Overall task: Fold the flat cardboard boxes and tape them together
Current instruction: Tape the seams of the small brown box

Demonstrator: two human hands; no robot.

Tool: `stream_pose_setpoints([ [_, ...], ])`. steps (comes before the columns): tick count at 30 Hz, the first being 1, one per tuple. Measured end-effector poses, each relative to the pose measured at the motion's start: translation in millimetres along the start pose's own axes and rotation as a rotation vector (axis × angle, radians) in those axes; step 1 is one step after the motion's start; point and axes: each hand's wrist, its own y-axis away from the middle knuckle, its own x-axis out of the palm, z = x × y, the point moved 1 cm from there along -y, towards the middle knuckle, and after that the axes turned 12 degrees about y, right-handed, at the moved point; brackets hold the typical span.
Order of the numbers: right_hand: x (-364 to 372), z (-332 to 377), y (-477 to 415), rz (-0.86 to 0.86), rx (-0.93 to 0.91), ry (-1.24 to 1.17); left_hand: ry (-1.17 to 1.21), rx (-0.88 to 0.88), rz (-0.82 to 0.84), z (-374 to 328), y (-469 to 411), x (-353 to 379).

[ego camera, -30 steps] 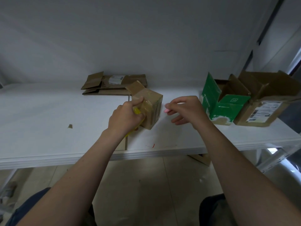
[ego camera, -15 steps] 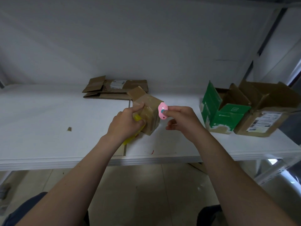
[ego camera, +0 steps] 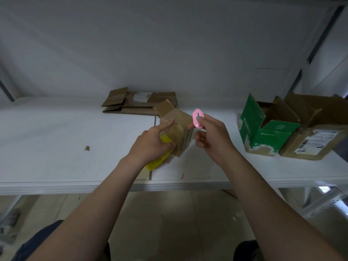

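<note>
left hand (ego camera: 150, 142) grips small box (ego camera: 180, 125), right hand (ego camera: 212, 134) pinches pink cutter (ego camera: 197, 120); green box (ego camera: 271, 134) nearby.

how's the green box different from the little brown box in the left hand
The green box stands on the table, top flaps open; the small brown box is gripped by the left hand, tilted, one flap up. The green box is printed green and looks larger; the small brown box is plain brown, taped. Both are cardboard.
</note>
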Motion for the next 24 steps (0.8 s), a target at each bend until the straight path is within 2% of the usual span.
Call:
stream_pose_setpoints([
  [2,-1,0,0,-0.082,-0.119,0.177,0.008,-0.009,0.015,-1,0,0],
  [5,0,-7,2,-0.230,-0.431,0.719,0.017,-0.013,0.026,-1,1,-1],
  [7,5,-12,4,-0.263,-0.582,0.940,0.004,-0.013,0.025,-1,1,-2],
  [13,19,-16,5,-0.080,-0.785,1.163,0.038,-0.023,0.034,-1,3,-4],
  [18,24,-23,7,0.010,-0.732,1.243,0.131,-0.086,0.058,7,0,-5],
  [24,26,-21,6,-0.027,-0.680,1.221,0.068,-0.147,0.051,-2,-6,-1],
])
